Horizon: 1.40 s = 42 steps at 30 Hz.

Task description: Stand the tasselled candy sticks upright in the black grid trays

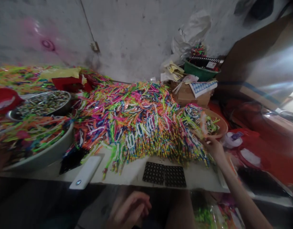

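Observation:
My right hand (213,148) reaches to the right end of a big heap of colourful strands (137,111). Its thumb and fingers pinch what looks like a yellow-green strand (198,135), beside an orange basin (221,125). My left hand (134,206) is below the table's front edge, over my lap. Its fingers curl inward, and whatever lies inside them, if anything, is hidden. Along the front of the heap lie many patterned yellow ends (151,144) in a dense row, with white and green strands trailing from them.
Two black patterned pads (164,174) and a white flat device (86,171) lie along the table's front. A large basin of strands (47,156) and a metal bowl of small pieces (65,98) stand left. Behind are a cardboard box (184,93) and a green basin (200,72).

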Each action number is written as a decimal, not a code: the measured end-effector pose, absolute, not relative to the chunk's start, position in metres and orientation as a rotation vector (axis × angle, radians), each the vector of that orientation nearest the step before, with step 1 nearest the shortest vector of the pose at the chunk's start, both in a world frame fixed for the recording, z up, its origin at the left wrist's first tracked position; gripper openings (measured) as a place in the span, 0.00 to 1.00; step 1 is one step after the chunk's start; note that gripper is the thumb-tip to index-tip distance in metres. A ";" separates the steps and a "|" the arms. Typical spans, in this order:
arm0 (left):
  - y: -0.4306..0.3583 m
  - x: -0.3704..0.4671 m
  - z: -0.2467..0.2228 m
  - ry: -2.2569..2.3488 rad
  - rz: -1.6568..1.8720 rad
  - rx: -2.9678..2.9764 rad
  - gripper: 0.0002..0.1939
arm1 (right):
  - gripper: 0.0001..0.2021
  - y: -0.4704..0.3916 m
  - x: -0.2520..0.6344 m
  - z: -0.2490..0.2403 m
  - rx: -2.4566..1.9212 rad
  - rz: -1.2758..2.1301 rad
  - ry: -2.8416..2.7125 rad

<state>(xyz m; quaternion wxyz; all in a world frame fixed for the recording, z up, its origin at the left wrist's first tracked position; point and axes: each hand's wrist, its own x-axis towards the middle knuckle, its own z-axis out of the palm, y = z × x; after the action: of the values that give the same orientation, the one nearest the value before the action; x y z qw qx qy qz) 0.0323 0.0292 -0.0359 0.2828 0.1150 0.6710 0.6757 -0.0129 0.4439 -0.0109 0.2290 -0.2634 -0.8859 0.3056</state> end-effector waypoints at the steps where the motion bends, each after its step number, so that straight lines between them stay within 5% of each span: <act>1: 0.038 0.030 -0.042 1.830 1.827 0.301 0.15 | 0.21 0.423 -0.006 -0.012 -0.698 1.041 -2.426; 6: 0.088 0.017 -0.079 1.984 1.778 0.373 0.23 | 0.19 0.289 0.021 -0.056 -0.465 1.675 -2.184; 16: 0.064 -0.015 -0.113 2.303 1.489 0.544 0.11 | 0.11 0.209 0.017 -0.118 -0.231 1.759 -2.339; 33: 0.090 -0.092 -0.177 2.710 1.325 0.467 0.08 | 0.14 0.243 -0.043 -0.180 -0.250 1.464 -2.499; 42: 0.088 -0.101 -0.178 2.725 1.194 0.593 0.07 | 0.05 0.239 -0.047 -0.188 -0.152 1.267 -2.620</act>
<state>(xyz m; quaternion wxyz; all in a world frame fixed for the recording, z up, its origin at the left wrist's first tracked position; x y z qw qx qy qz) -0.1011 0.0878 -0.1777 0.0538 0.1953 0.8969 0.3930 -0.0471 0.2391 -0.1879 0.1134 -0.0517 -0.8932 0.4321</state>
